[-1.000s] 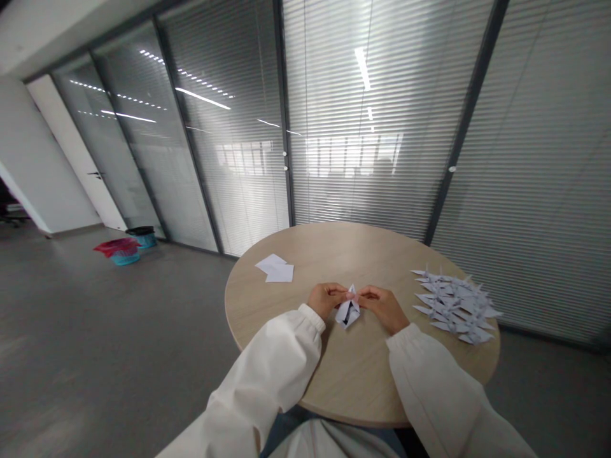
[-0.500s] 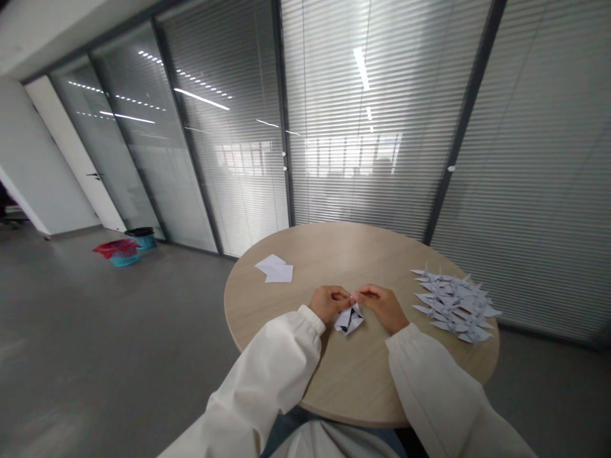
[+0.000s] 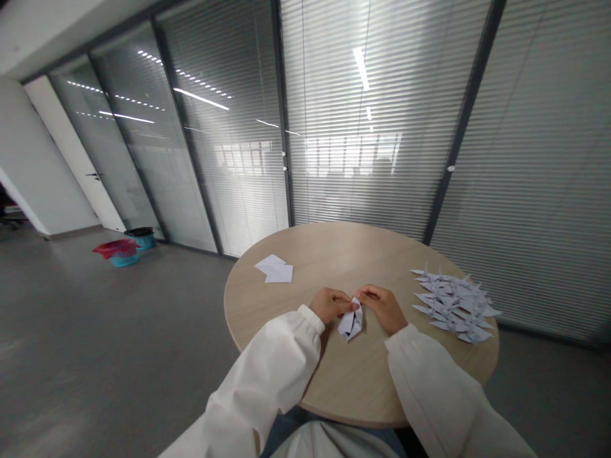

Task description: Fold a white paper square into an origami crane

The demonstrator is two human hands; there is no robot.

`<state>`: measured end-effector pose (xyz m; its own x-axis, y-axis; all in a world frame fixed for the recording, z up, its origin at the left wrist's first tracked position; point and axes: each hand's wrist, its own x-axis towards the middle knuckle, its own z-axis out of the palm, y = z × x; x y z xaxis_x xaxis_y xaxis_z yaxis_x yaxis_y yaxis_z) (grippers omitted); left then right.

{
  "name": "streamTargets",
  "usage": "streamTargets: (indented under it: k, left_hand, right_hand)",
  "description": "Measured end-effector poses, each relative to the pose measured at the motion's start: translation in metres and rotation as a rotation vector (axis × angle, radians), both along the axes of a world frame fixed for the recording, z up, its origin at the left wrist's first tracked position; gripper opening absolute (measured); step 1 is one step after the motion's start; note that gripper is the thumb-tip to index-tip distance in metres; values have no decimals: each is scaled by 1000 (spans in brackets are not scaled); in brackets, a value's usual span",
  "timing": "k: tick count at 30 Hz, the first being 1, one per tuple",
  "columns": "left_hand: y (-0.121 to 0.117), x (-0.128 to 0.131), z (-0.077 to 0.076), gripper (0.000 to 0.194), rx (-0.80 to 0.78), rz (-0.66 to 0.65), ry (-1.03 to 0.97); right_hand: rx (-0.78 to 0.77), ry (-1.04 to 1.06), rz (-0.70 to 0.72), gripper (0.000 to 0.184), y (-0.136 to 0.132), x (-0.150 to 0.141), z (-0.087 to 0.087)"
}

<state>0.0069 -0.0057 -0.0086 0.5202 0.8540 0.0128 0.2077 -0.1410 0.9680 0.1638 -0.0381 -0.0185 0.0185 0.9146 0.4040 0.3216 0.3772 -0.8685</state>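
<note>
White origami paper point(image 3: 351, 324), folded to a point, sits near the middle of a round wooden table point(image 3: 353, 388). Its top is held in a narrow pinch between the left hand point(image 3: 329, 305) and right hand point(image 3: 382, 309), which meet there as if to steady the folds. Loose white sheets point(image 3: 273, 269) lie further off to the left, and origami cranes point(image 3: 453, 305) are heaped to the right, away from the hands. On the floor, a blue basket point(image 3: 124, 260) holds a red plastic bag point(image 3: 114, 247), beside a teal bin point(image 3: 143, 241) with a black liner point(image 3: 140, 231).

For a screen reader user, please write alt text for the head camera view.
The left hand and right hand pinch a folded white origami piece at a round wooden table, beside a pile of origami cranes and loose sheets.
</note>
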Motion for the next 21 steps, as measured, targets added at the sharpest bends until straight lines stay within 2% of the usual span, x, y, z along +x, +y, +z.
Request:
streamTargets:
  k: [8,17,21]
  left_hand:
    - [-2,-1,2,43,53,51,15]
    - [-5,0,6,42,48,20,118]
    - [-4,-1,5,44,44,29,95]
  right_hand:
    - [-46,4,101,26,-2,-2,3]
    - [-31,-94,-14,23,0,0,-1]
    - [-35,-67,11,24,2,0,-2]
